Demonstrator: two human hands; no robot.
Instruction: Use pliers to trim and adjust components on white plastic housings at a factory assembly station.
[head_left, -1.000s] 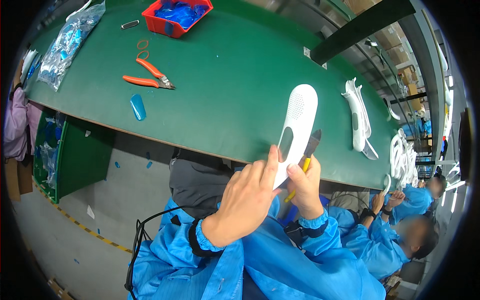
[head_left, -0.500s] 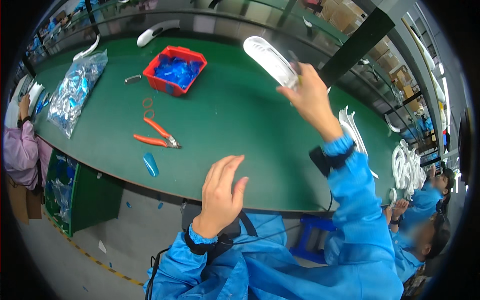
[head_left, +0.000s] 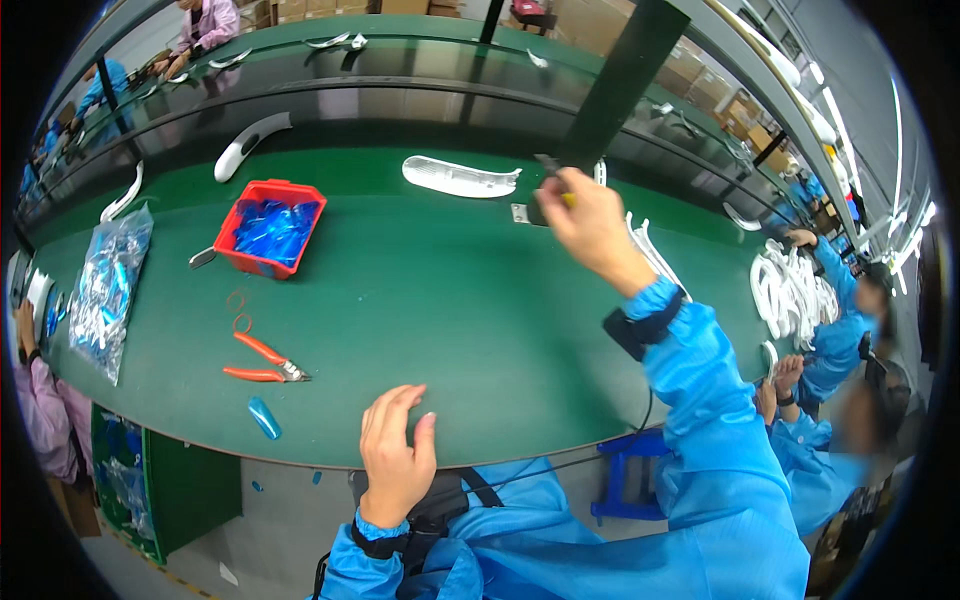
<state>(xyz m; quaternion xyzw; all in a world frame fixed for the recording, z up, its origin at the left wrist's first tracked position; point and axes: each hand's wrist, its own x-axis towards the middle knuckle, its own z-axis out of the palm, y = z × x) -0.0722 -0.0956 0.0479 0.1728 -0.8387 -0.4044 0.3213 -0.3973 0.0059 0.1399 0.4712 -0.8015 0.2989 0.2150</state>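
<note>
My right hand [head_left: 590, 225] is reached out toward the far side of the green table [head_left: 440, 300]. Its fingers are closed round a small dark tool with a yellow part [head_left: 568, 199], whose exact kind I cannot make out. To the left of that hand, apart from it, a white curved plastic shell [head_left: 460, 178] lies hollow side up near the table's far edge. My left hand [head_left: 398, 450] hovers at the near edge, fingers loosely extended and thumb apart, holding nothing. Orange-handled cutting pliers [head_left: 272, 365] and a blue glossy piece [head_left: 264, 417] lie to its left.
A red bin [head_left: 318, 215] holds blue film pieces, with a clear bag [head_left: 105, 300] further left. White curved parts [head_left: 655, 255] lie right of my arm, beyond them a white pile [head_left: 790, 290] by co-workers. A dark green post [head_left: 625, 85] rises behind my right hand.
The white shell, earlier at my right hand's fingers, now lies apart from them on the table. The view has shifted; my left hand stays open near the front edge.
</note>
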